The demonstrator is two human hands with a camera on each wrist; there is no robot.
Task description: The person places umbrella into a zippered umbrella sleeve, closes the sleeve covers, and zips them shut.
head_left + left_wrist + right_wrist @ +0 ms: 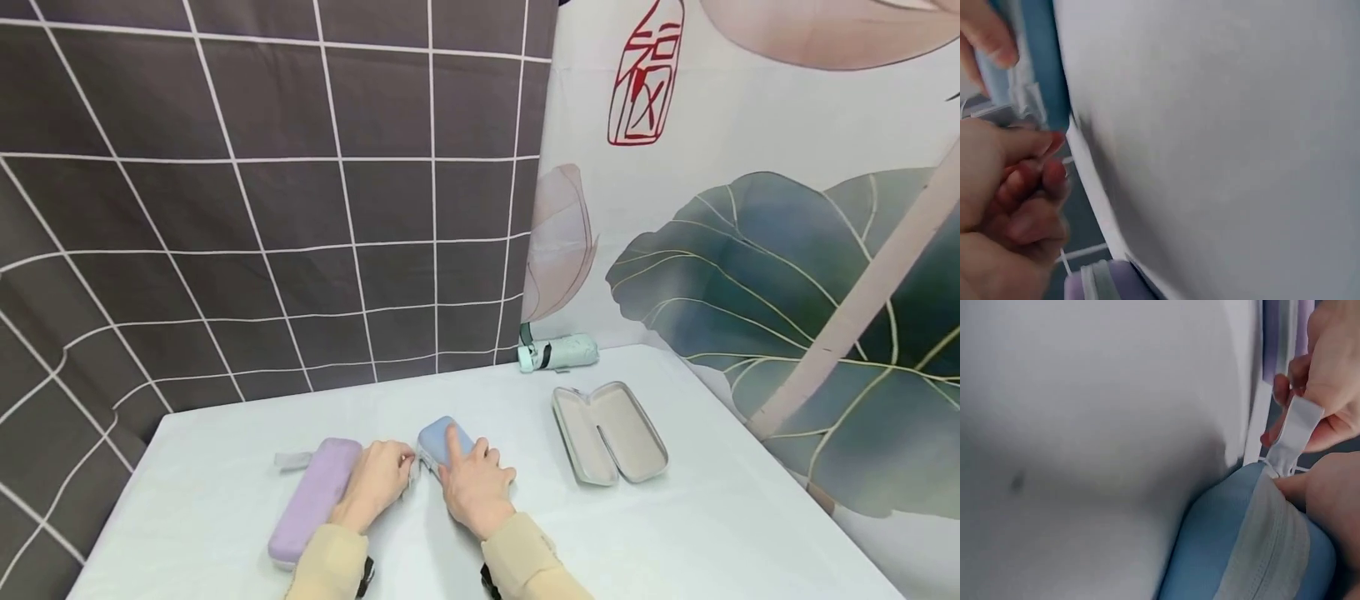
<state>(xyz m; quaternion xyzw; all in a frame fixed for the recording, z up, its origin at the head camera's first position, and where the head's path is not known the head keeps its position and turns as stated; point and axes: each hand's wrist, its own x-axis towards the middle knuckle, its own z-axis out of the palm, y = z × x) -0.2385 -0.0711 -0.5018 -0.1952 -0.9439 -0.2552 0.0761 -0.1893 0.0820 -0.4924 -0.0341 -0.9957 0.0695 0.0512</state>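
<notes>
A blue zippered case (433, 435) lies on the white table in front of me, its pale zipper band (1266, 550) plain in the right wrist view. My right hand (477, 487) holds this case from above, index finger stretched over its top and thumb beside the zipper end. With thumb and fingers, my left hand (378, 475) pinches the grey pull tab (1296, 428) at the case's corner. Just left of that hand is a purple case (318, 500), partly covered by the wrist.
To the right, a light grey case (633, 433) lies spread open on the table (712, 517). A mint-green folded umbrella (573, 352) with a dark strap rests at the back edge. Behind stand a dark checked cloth (285, 200) and a leaf-printed cloth.
</notes>
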